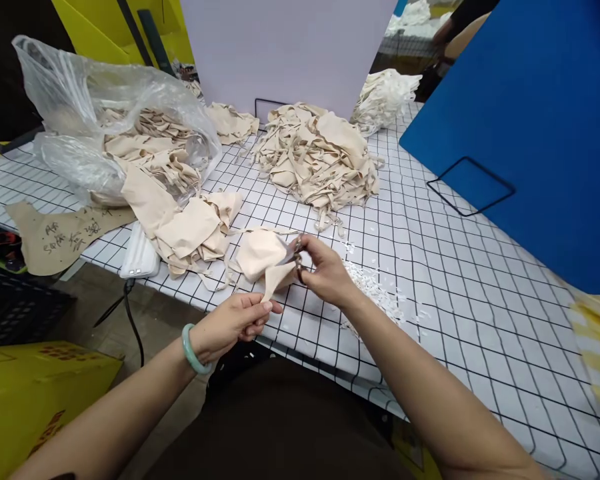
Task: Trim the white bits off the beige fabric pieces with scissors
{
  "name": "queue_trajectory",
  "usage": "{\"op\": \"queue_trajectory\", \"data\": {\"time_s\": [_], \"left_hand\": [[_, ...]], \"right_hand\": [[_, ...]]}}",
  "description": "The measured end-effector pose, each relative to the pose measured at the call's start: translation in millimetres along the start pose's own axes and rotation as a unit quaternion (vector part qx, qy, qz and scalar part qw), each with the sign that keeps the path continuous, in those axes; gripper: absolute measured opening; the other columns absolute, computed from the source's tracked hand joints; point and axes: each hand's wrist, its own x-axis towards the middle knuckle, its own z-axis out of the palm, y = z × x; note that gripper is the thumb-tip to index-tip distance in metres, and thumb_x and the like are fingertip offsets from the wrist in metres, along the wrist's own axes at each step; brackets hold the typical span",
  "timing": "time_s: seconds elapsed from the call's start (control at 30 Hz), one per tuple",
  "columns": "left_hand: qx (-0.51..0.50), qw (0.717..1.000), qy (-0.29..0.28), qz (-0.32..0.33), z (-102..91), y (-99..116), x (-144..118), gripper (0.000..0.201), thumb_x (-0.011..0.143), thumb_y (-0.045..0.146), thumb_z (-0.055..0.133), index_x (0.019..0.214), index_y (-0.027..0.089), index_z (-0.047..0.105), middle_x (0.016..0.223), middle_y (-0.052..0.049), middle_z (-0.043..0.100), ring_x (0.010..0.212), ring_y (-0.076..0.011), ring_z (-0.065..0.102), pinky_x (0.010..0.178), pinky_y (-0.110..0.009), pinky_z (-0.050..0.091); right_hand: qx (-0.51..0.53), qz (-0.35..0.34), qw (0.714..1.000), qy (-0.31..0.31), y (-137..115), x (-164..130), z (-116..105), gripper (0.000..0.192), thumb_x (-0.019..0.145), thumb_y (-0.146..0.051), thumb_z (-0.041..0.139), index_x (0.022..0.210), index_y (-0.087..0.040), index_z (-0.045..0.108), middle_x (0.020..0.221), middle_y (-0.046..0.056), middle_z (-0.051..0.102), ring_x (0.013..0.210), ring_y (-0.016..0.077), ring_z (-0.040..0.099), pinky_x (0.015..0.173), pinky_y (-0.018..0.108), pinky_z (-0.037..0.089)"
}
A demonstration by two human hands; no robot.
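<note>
My left hand point(235, 322), with a green bangle on the wrist, pinches the lower corner of a beige fabric piece point(260, 257) at the table's near edge. My right hand point(325, 270) grips small metal scissors point(294, 252) whose blades meet the same fabric piece at its right side. A scatter of white trimmings point(375, 290) lies on the checked table point(455, 280) just right of my right hand.
A clear plastic bag point(115, 120) full of beige fabric sits far left, with loose pieces point(185, 230) spilling from it. A beige fabric heap point(317, 157) lies at centre back. A blue board point(530, 113) stands right, a brown paper note point(60, 233) and white device point(139, 253) left.
</note>
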Motion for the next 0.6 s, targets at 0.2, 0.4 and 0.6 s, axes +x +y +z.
{"op": "queue_trajectory", "data": {"time_s": [0.2,0.4,0.6], "left_hand": [[-0.092,0.993,-0.073,0.033,4.9,-4.3,1.4,0.032,0.089,0.043,0.068,0.096,0.012,0.067,0.055,0.009,0.032,0.046,-0.0032,0.022,0.046,-0.019,0.016],[-0.068,0.992,-0.098,0.042,15.9,-4.9,9.2,0.031,0.090,0.042,0.066,0.087,0.012,0.067,0.056,0.004,0.046,0.049,-0.0057,0.039,0.049,-0.019,0.030],[-0.057,0.997,-0.045,0.036,17.4,3.6,14.0,0.032,0.083,0.042,0.072,0.080,0.011,0.071,0.063,0.002,0.048,0.053,-0.0053,0.032,0.049,-0.020,0.020]], "right_hand": [[-0.155,-0.102,0.966,0.179,-0.3,-38.2,2.5,0.029,0.071,-0.006,0.052,0.093,-0.025,0.053,0.088,0.003,0.056,0.090,0.0235,0.055,0.080,0.039,0.049],[-0.193,-0.101,0.958,0.188,8.9,-79.4,1.5,0.034,0.069,-0.001,0.056,0.093,-0.025,0.056,0.084,0.002,0.057,0.088,0.0231,0.054,0.087,0.043,0.049],[-0.103,-0.065,0.988,0.094,-6.0,-105.9,-0.7,0.027,0.073,-0.006,0.068,0.092,-0.024,0.059,0.079,0.001,0.060,0.079,0.0200,0.058,0.073,0.035,0.052]]}}
